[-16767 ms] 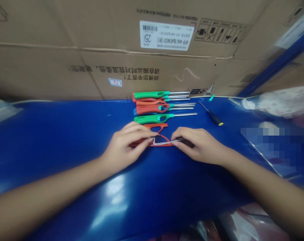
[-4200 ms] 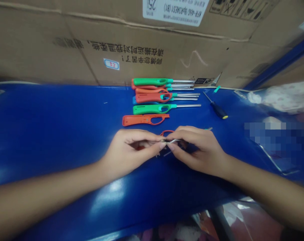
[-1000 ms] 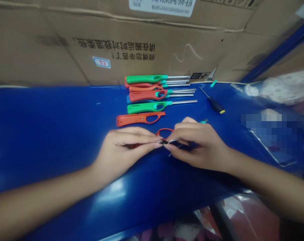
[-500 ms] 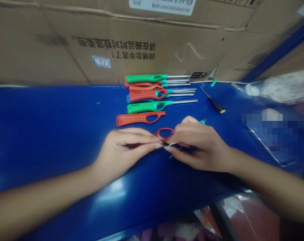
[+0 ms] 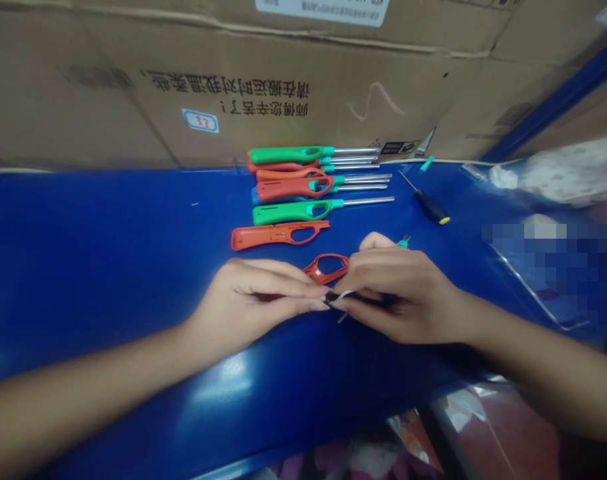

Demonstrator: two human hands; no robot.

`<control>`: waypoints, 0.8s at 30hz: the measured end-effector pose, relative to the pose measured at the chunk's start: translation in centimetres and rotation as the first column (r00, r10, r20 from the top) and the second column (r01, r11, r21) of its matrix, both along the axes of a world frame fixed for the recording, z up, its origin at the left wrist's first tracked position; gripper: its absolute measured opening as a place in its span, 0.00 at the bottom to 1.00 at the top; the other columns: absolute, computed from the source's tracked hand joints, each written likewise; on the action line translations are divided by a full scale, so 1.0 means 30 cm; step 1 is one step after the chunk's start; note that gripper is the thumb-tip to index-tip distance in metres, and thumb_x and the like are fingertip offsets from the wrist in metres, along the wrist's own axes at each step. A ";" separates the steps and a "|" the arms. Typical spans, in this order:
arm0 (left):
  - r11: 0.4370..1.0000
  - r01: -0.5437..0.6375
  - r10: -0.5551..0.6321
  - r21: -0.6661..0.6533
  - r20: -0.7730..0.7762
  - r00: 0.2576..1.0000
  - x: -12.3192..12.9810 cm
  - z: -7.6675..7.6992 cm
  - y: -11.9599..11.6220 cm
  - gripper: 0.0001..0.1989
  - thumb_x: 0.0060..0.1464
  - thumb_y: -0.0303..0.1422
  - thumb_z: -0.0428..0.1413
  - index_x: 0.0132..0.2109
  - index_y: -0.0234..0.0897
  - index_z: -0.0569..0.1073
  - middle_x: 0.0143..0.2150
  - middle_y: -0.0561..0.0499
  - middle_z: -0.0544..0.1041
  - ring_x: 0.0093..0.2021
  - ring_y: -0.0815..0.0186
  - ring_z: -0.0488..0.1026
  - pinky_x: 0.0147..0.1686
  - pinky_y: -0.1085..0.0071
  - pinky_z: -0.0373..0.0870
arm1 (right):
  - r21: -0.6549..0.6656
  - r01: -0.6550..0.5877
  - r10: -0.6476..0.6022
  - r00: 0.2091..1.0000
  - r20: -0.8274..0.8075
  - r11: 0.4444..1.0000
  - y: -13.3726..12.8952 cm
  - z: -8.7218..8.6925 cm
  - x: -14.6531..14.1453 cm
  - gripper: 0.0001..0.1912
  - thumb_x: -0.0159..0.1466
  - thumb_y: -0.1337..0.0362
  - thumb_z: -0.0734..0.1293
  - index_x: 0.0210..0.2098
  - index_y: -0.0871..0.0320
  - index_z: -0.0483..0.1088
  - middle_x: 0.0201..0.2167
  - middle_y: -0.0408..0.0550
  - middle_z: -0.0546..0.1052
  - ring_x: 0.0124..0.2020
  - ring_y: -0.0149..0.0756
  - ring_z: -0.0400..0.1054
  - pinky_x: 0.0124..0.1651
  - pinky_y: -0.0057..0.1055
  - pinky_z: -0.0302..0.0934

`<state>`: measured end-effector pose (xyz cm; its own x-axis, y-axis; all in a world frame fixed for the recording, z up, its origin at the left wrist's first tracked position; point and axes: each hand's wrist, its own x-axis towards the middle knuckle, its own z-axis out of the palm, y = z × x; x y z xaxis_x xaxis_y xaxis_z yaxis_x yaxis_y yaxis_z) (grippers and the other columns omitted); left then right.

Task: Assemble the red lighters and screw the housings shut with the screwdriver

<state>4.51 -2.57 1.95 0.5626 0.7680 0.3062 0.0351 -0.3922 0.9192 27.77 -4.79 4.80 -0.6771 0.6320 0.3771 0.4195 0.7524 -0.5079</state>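
Observation:
My left hand [image 5: 258, 293] and my right hand [image 5: 406, 290] meet fingertip to fingertip over the blue table. Between them is a small black part [image 5: 329, 297] with a pale thin strip [image 5: 343, 293] curling from it. Both hands pinch this part, mostly covered by the fingers. Just behind the fingertips shows the looped trigger end of an orange lighter shell half [image 5: 312, 272], its rest hidden by my left hand. A teal tip [image 5: 403, 243] pokes out beyond my right hand. Farther back lies another orange shell half [image 5: 258, 237], hollow side up.
Several long-nosed lighters [image 5: 286, 213], green, orange and red, lie in a row toward a large cardboard box [image 5: 108, 120]. On the right are a screwdriver [image 5: 431, 207], a small teal piece [image 5: 426, 163] and a white patterned bag [image 5: 568, 173]. The table's front edge [image 5: 293, 447] runs below.
The fingertips and the small black part have shifted slightly down, with the left fingers closer to the right ones. More of the orange loop shows. The other lighters have stayed put.

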 end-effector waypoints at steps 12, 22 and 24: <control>0.999 -0.005 0.004 0.033 0.031 1.000 0.006 -0.006 0.002 0.11 0.50 0.21 0.67 0.39 0.41 0.85 0.36 0.53 0.85 0.35 0.71 0.82 0.39 0.84 0.78 | -0.073 0.004 -0.012 0.994 -0.105 0.997 -0.003 -0.025 -0.006 0.04 0.66 0.69 0.68 0.34 0.61 0.72 0.22 0.35 0.60 0.24 0.24 0.56 0.35 0.31 0.51; 0.994 -0.079 0.080 0.073 -0.004 0.997 0.005 -0.010 0.000 0.12 0.54 0.24 0.65 0.45 0.40 0.83 0.38 0.52 0.84 0.34 0.70 0.82 0.36 0.81 0.78 | -0.037 0.100 -0.103 0.989 -0.110 0.994 0.010 -0.024 -0.001 0.03 0.66 0.68 0.69 0.35 0.60 0.73 0.21 0.35 0.61 0.24 0.25 0.58 0.35 0.31 0.51; 0.990 -0.114 0.115 0.081 -0.008 0.993 0.007 -0.006 -0.003 0.10 0.53 0.25 0.66 0.43 0.40 0.84 0.37 0.53 0.85 0.35 0.71 0.82 0.37 0.82 0.78 | -0.045 0.092 -0.096 0.989 -0.108 0.995 0.010 -0.024 -0.001 0.02 0.66 0.68 0.69 0.36 0.60 0.73 0.21 0.35 0.62 0.25 0.25 0.58 0.35 0.31 0.52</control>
